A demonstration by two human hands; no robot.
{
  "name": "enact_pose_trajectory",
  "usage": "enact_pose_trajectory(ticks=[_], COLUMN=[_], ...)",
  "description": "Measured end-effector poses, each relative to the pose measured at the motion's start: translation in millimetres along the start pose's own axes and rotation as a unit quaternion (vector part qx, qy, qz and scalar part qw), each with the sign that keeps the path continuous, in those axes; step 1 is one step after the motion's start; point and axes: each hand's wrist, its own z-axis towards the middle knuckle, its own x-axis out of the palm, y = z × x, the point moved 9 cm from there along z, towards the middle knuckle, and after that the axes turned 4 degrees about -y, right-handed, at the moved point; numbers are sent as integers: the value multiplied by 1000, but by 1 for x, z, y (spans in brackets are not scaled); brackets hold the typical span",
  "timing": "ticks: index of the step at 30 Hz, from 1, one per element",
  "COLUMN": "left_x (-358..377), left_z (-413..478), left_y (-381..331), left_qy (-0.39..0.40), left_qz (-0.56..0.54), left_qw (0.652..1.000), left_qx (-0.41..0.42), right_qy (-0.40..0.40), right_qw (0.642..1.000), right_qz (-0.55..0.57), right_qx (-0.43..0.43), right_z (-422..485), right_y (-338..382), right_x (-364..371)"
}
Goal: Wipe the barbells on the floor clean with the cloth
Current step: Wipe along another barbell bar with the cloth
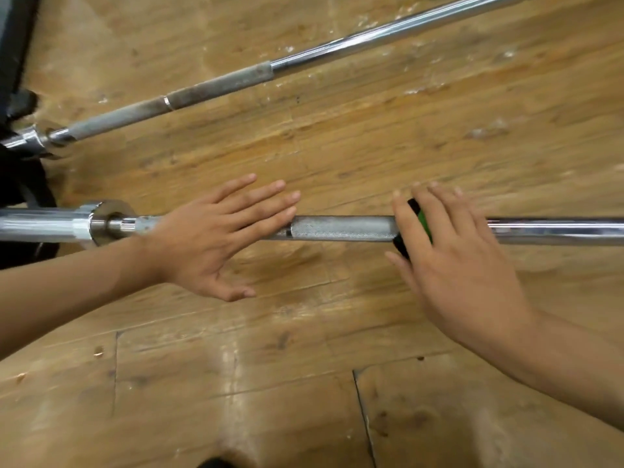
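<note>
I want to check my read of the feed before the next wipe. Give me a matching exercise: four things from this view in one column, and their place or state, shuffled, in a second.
Things:
1. left hand
2. right hand
3. cloth
4. far barbell

Places and states:
A. lies slanted on the floor, with no hand on it
B. green and black, on the near barbell
C. fingers straight, over the near barbell next to its collar
D. laid over the cloth, pressing it to the bar

Pairs: 1-C, 2-D, 3-B, 4-A
</note>
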Motion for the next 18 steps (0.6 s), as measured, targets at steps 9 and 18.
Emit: enact_pose_trajectory(ticks=[9,18], left_x=[-3,1], left_z=[-5,-19], left_y=[-5,-26], left_qy=[7,10], left_qz=[14,52], left_qw=[999,996], left_qx=[-47,-66], right_qy=[11,34], right_qw=[990,997], right_qz=[48,56], right_qx=[-131,-43], right_z=[34,-16], right_y=[50,19], right_x=[6,-6])
